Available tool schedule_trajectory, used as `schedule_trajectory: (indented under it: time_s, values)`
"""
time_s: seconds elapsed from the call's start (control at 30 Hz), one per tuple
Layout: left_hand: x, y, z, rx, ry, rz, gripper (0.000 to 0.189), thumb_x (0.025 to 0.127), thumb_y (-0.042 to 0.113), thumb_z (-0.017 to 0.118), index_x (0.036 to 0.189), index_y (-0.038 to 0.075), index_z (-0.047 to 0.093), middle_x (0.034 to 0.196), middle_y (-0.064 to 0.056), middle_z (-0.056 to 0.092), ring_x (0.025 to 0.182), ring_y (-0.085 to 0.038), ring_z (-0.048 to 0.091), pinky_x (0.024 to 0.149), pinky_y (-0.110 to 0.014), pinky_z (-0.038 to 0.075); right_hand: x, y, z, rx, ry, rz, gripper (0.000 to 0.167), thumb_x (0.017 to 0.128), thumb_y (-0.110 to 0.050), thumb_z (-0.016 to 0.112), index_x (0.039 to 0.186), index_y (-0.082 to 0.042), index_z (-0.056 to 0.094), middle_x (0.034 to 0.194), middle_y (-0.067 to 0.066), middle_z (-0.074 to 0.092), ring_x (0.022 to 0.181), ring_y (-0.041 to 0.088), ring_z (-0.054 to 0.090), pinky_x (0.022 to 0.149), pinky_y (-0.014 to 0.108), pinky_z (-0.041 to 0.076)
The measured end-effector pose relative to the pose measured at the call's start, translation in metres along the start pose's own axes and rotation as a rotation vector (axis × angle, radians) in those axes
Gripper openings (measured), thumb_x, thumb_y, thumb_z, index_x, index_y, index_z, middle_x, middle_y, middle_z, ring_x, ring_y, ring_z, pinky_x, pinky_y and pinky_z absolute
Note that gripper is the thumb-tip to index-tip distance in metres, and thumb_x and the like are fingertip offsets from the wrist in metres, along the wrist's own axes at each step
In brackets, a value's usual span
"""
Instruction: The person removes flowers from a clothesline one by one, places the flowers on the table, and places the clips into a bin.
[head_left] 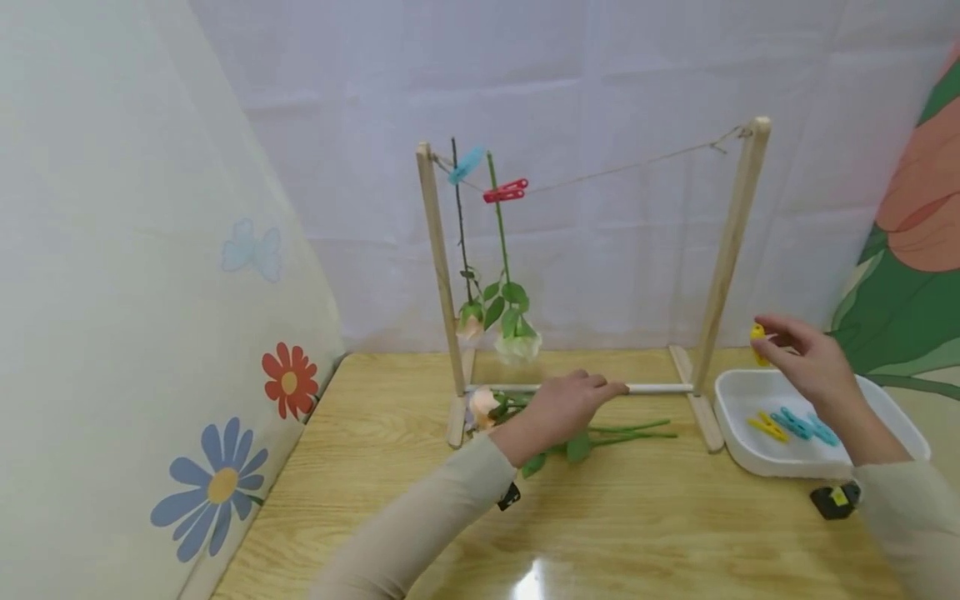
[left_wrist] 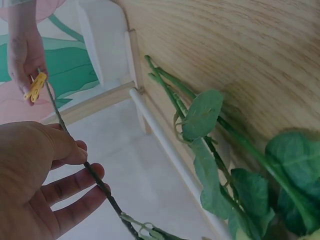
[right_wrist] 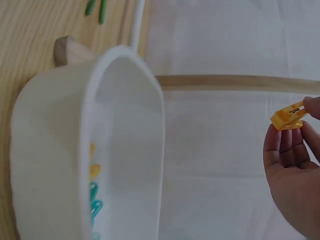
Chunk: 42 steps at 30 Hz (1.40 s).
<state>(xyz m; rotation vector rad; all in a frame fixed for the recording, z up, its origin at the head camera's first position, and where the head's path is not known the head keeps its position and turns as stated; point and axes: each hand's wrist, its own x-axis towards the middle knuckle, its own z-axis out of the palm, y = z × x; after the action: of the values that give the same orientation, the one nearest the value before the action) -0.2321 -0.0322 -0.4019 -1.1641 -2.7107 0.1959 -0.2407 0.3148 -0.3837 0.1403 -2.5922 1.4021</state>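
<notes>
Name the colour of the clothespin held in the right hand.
Yellow; the clothespin in the right hand shows best in the right wrist view.

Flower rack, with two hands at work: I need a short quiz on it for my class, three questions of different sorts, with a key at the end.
1. Multiple choice: what does the right hand hold between thumb and fingers?
A) a red clip
B) a yellow clip
C) a blue clip

2. True or false: both hanging flowers on the string have their blooms pointing down.

3. Fill the gap: in the left wrist view, the left hand pinches a long, thin ______.

Key:
1. B
2. True
3. stem
</notes>
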Motion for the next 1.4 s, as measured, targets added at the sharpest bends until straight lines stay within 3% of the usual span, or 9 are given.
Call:
schedule_trajectory:
  time_s: [0.1, 0.33, 0.47, 0.73, 0.83, 1.03, 1.13, 1.27, 1.4]
  values:
    - [0.003, 0.003, 0.006, 0.038, -0.017, 0.017, 0.054, 0.101, 0.003, 0.059, 0.147, 0.03, 0.052, 0.122, 0.007, 0.068, 0.1, -0.011, 0.065, 0.054, -0.017, 0.048, -0.002, 0.008, -0.003, -0.052, -0.028, 0.034, 0.065, 0.102, -0.043, 0.059, 0.149, 0.0, 0.046, 0.106, -0.023, 0.054, 0.093, -0.006, 0.047, 0.07, 0.012, 0.045]
    - [0.006, 0.007, 0.015, 0.111, -0.042, 0.041, 0.053, 0.1, 0.009, 0.063, 0.148, 0.029, 0.051, 0.129, 0.008, 0.066, 0.106, -0.011, 0.065, 0.06, -0.019, 0.054, -0.005, 0.025, -0.005, -0.152, -0.097, 0.052, 0.062, 0.103, -0.041, 0.056, 0.146, 0.003, 0.048, 0.127, 0.023, 0.058, 0.098, 0.009, 0.051, 0.066, 0.017, 0.047]
    - [0.008, 0.007, 0.021, 0.117, -0.039, 0.046, 0.051, 0.101, 0.011, 0.062, 0.147, 0.028, 0.051, 0.13, 0.008, 0.066, 0.108, -0.011, 0.065, 0.064, -0.02, 0.056, -0.006, 0.032, -0.004, -0.214, -0.136, 0.002, 0.057, 0.103, -0.034, 0.059, 0.141, 0.007, 0.052, 0.127, 0.03, 0.059, 0.097, 0.012, 0.055, 0.069, 0.021, 0.049]
    - [0.01, 0.008, 0.021, 0.114, -0.067, 0.035, 0.042, 0.104, 0.016, 0.058, 0.144, 0.028, 0.054, 0.128, 0.007, 0.065, 0.109, -0.011, 0.063, 0.065, -0.021, 0.056, -0.003, 0.036, -0.005, -0.343, -0.284, 0.005, 0.06, 0.103, -0.033, 0.06, 0.139, 0.013, 0.049, 0.126, 0.035, 0.059, 0.107, 0.046, 0.06, 0.08, 0.05, 0.055]
    - [0.01, 0.007, 0.016, 0.099, -0.07, 0.017, 0.04, 0.104, 0.018, 0.059, 0.143, 0.027, 0.056, 0.128, 0.006, 0.063, 0.113, -0.012, 0.06, 0.069, -0.019, 0.056, -0.002, 0.032, -0.009, -0.341, -0.269, 0.009, 0.061, 0.104, -0.035, 0.058, 0.14, 0.013, 0.048, 0.126, 0.035, 0.059, 0.103, 0.042, 0.063, 0.078, 0.046, 0.057]
    - [0.007, -0.002, -0.008, 0.031, -0.007, -0.01, 0.036, 0.104, 0.017, 0.055, 0.139, 0.023, 0.06, 0.128, 0.004, 0.063, 0.115, -0.015, 0.058, 0.076, -0.019, 0.056, 0.005, 0.012, -0.018, -0.239, -0.214, 0.018, 0.06, 0.106, -0.037, 0.051, 0.142, 0.011, 0.047, 0.123, 0.033, 0.06, 0.081, -0.002, 0.058, 0.066, 0.024, 0.055]
    - [0.003, -0.009, -0.023, 0.015, 0.028, -0.026, 0.035, 0.104, 0.019, 0.055, 0.138, 0.02, 0.06, 0.13, 0.001, 0.063, 0.117, -0.017, 0.058, 0.084, -0.022, 0.056, 0.009, -0.002, -0.018, -0.2, -0.207, -0.003, 0.06, 0.106, -0.038, 0.051, 0.143, 0.008, 0.047, 0.122, 0.029, 0.062, 0.08, -0.009, 0.054, 0.067, 0.02, 0.053]
    - [-0.002, -0.02, -0.043, 0.01, 0.14, -0.041, 0.033, 0.102, 0.019, 0.058, 0.135, 0.017, 0.062, 0.127, 0.0, 0.065, 0.115, -0.017, 0.06, 0.091, -0.024, 0.055, 0.014, -0.022, -0.015, -0.147, -0.198, -0.049, 0.055, 0.106, -0.036, 0.052, 0.143, 0.004, 0.05, 0.109, 0.003, 0.07, 0.083, -0.007, 0.057, 0.07, 0.016, 0.052]
    - [-0.008, -0.033, -0.059, -0.014, 0.291, -0.048, 0.03, 0.101, 0.017, 0.06, 0.131, 0.013, 0.064, 0.124, -0.003, 0.067, 0.112, -0.02, 0.061, 0.094, -0.029, 0.054, 0.018, -0.046, -0.011, -0.087, -0.197, -0.088, 0.051, 0.106, -0.034, 0.052, 0.142, 0.002, 0.053, 0.097, -0.024, 0.064, 0.086, -0.004, 0.06, 0.071, 0.014, 0.051]
